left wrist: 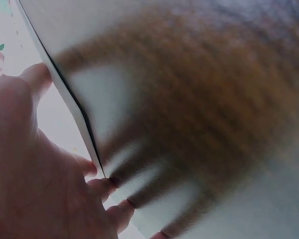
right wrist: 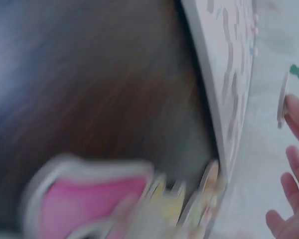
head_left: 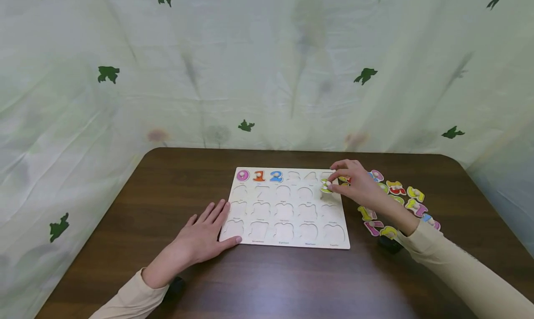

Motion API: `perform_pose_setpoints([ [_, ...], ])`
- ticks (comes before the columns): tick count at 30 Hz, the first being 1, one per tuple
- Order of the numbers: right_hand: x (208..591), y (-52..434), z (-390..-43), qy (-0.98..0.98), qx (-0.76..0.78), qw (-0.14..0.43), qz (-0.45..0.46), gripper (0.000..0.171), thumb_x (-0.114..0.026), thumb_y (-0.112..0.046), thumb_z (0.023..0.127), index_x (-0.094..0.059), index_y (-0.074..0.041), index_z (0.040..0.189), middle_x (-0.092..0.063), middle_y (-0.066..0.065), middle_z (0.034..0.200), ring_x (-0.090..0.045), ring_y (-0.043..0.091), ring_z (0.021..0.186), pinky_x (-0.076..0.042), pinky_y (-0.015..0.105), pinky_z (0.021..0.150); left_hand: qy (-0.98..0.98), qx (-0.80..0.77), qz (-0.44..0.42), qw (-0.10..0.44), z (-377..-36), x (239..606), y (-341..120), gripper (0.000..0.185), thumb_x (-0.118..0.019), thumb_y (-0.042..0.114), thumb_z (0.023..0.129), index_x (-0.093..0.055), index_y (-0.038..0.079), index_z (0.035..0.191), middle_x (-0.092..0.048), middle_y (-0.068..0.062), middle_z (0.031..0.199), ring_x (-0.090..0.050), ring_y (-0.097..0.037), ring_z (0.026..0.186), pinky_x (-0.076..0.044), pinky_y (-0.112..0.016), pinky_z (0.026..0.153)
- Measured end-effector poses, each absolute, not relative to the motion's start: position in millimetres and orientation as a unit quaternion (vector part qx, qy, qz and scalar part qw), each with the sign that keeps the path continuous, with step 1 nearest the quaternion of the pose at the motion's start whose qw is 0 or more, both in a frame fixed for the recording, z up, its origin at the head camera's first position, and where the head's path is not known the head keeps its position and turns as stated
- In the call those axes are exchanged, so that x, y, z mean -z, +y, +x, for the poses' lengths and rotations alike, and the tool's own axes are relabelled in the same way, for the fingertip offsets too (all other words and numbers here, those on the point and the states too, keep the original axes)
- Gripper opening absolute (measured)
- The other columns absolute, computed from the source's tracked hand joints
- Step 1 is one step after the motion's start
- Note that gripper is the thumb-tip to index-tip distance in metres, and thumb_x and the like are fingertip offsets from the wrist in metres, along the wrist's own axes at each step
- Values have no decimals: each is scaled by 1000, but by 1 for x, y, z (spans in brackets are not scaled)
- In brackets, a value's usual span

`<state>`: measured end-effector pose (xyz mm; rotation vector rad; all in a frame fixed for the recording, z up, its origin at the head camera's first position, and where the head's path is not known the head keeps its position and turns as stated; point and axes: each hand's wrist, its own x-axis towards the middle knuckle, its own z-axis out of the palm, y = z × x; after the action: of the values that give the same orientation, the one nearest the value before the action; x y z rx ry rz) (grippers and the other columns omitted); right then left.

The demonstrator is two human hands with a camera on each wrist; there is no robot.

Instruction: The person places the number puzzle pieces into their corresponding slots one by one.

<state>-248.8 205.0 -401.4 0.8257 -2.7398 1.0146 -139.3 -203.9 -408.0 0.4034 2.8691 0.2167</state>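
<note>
Your right hand [head_left: 356, 182] pinched the yellow-green number piece [head_left: 326, 186] by its knob, held over the puzzle board [head_left: 288, 208] at its right edge, near the top row. Your left hand [head_left: 204, 233] lay flat, fingers straight, pressing the board's near-left corner, well apart from the piece. Loose number pieces [head_left: 396, 203] sat just right of the board.

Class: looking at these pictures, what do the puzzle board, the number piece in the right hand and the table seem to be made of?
Puzzle board: probably pale unpainted wood, matt, with cut-out recesses. Number piece pinched by the right hand: likely painted wood, yellow-green, with a small white peg. Table: dark wood-grain top, slight sheen; possibly laminate.
</note>
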Motion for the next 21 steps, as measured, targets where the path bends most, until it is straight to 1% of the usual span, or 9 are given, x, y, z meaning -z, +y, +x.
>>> perform_pose_setpoints([
  [3,401,192,-255,-905,-340,42,253,9,-78,-22,87,-76,-16,92,-57,10,126,-41,30,120,-39,49,90,981,-75,138,116,-140,411,-205,100,-45,76,88,-20,9,158,-15,-11,163,-15,-35,148,-19,-66,109],
  [5,400,184,-261,-907,-341,30,244,10,-77,-23,87,-76,-15,93,-57,10,127,-41,30,121,-39,50,91,981,-75,139,115,-141,413,-205,101,-43,77,87,-19,10,158,-14,-11,163,-14,-34,148,-19,-66,109],
  [12,396,157,-282,-916,-339,-21,212,11,-78,-22,86,-77,-13,92,-57,11,129,-37,33,128,-31,52,103,981,-70,137,114,-142,417,-207,102,-42,79,86,-17,12,159,-12,-8,164,-11,-32,149,-18,-65,110],
  [15,395,145,-290,-916,-335,-37,216,12,-78,-22,86,-78,-12,93,-58,12,130,-38,34,127,-30,50,104,981,-72,136,115,-141,415,-207,102,-43,79,86,-18,11,158,-13,-9,164,-12,-32,149,-18,-65,109],
  [19,398,131,-300,-920,-318,-41,226,10,-78,-21,85,-78,-12,91,-59,13,130,-39,35,126,-30,50,103,981,-77,136,116,-139,411,-205,101,-45,76,87,-20,9,158,-14,-11,163,-13,-34,148,-18,-66,109],
  [21,400,125,-303,-924,-308,-44,224,9,-78,-21,85,-78,-13,90,-58,12,131,-38,35,127,-28,50,105,981,-75,135,119,-139,409,-204,100,-45,76,88,-20,9,158,-14,-10,163,-13,-33,148,-19,-65,109],
])
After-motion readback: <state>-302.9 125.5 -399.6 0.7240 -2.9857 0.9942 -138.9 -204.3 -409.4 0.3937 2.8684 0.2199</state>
